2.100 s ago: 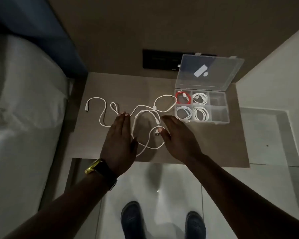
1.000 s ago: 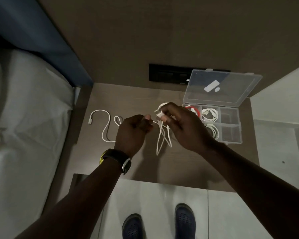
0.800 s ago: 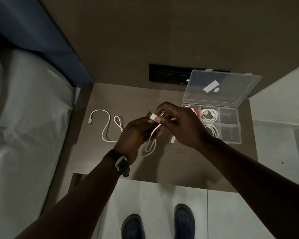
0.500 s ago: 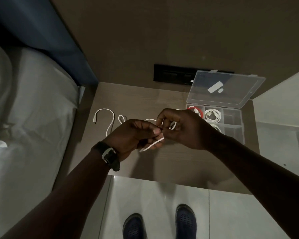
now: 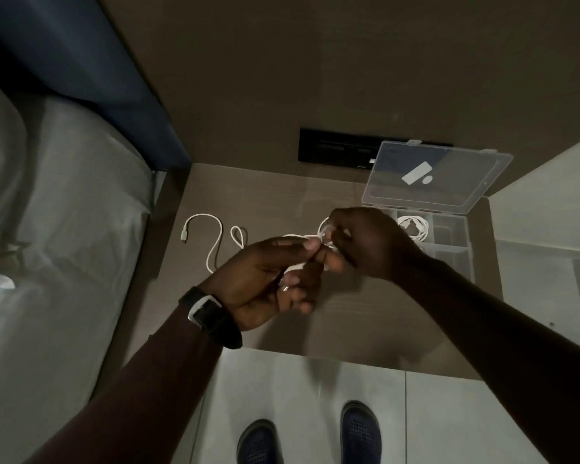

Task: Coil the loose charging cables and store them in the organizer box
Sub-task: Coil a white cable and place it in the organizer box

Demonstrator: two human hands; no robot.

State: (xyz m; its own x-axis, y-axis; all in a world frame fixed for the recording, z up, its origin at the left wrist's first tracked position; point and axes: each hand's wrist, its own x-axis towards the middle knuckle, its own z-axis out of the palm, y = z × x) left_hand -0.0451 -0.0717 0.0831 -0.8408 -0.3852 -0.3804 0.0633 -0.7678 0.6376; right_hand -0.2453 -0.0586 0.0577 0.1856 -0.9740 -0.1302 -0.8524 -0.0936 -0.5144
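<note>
Hands: your left hand (image 5: 268,279) and right hand (image 5: 359,242) have lifted from the table (image 5: 365,323) and now pinch one white cable (image 5: 323,229), winding loops; coiling is under way. Second cable (image 5: 211,242) lies loose, left. Organizer box (image 5: 449,249), lid open: one coiled cable (image 5: 414,226) visible, right-hand compartments seemingly empty, others hidden.
</note>
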